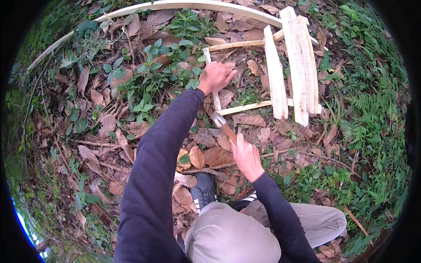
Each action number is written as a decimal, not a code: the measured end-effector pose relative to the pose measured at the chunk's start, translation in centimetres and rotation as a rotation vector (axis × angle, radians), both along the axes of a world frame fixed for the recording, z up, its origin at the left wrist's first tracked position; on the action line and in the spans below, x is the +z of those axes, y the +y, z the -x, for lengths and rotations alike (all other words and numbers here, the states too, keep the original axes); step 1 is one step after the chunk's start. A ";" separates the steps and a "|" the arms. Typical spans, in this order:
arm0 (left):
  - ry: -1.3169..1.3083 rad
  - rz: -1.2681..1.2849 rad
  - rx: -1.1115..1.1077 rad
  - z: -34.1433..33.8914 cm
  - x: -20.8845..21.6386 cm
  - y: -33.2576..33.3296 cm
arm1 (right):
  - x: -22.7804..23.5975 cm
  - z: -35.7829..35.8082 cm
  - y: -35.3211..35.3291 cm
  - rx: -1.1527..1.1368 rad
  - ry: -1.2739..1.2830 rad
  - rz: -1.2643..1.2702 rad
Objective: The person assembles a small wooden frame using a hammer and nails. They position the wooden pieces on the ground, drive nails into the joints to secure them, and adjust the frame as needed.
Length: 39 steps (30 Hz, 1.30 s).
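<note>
My right hand (247,158) is closed round the brown handle of a hammer (228,131). The hammer's metal head is beside the near left corner of a pale wooden frame lying on the leaves; whether they touch I cannot tell. My left hand (216,78) grips the frame's short left slat (215,101) near its middle, covering part of it. From that slat's ends, a near rail (245,107) and a far rail (237,45) run to the right. Several upright boards (300,65) lie across these rails at the right.
A long pale wooden strip (197,5) stretches across the far side, looking bent. Dry leaves (217,156) and low green plants (144,105) cover the ground. Ferns (372,105) grow at the right. My shoe (204,190) and bent knee (232,234) are close below my hands.
</note>
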State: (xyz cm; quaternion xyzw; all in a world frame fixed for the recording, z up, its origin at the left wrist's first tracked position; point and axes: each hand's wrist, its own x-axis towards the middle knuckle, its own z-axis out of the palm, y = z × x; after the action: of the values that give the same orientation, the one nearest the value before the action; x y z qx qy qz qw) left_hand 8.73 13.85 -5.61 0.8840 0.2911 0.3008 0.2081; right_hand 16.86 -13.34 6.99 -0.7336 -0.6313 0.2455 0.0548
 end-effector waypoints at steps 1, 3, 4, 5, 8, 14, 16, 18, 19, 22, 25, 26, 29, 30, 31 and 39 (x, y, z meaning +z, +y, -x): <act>-0.006 -0.031 0.019 0.3 -0.1 0.8 | 0.7 0.3 1.7 -0.032 0.079 -0.118; 0.082 0.032 0.016 1.6 -1.2 -0.3 | 5.3 2.1 2.1 -0.139 0.229 -0.257; 0.035 0.026 0.008 1.8 -1.4 -0.2 | 6.6 2.4 2.1 -0.119 0.186 -0.488; 0.020 0.009 -0.018 1.2 -1.0 0.1 | 5.7 1.3 1.2 -0.117 0.287 -0.573; 0.040 0.024 -0.055 0.1 -0.6 -0.2 | -0.9 -0.4 -2.0 -0.145 0.062 -0.190; 0.098 0.024 -0.046 1.9 -1.6 0.9 | 7.3 0.3 2.4 -0.266 0.143 -0.483; 0.133 0.030 -0.077 0.8 -0.9 0.3 | 3.4 -0.1 0.6 -0.260 0.514 -0.623; 0.112 0.061 -0.089 0.3 -0.7 1.0 | -1.0 -1.4 -1.5 -0.095 0.074 -0.249; 0.091 0.090 -0.098 -0.5 -0.6 0.4 | -2.8 -1.0 -2.0 -0.089 -0.057 0.110; 0.073 0.042 -0.073 0.4 -0.9 0.5 | 2.8 -0.4 1.6 -0.205 0.107 -0.009; 0.084 0.035 -0.055 1.5 -1.7 0.2 | 9.1 0.7 4.2 -0.442 0.427 -0.235; 0.058 0.013 -0.055 1.3 -1.5 -0.2 | 10.9 0.5 3.6 -0.554 0.605 -0.212; 0.205 0.004 -0.115 0.5 -1.2 0.2 | 9.4 -0.6 -0.1 -0.871 0.946 -0.080; 0.256 -0.019 -0.132 0.3 -0.9 0.7 | 7.8 -1.4 -1.9 -0.961 0.951 -0.023; 0.216 -0.064 -0.130 0.3 -1.2 0.7 | 6.4 -1.8 -3.4 -0.836 0.689 -0.028; 0.175 0.128 -0.031 -0.6 -0.1 1.4 | 4.6 -1.5 -3.3 -0.336 0.267 0.081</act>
State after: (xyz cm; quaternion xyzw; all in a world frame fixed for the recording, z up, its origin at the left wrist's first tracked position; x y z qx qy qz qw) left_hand 9.36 15.21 -5.73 0.8962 0.3130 0.2001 0.2425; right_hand 18.33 -16.64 11.58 -0.7911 -0.4770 0.3531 0.1483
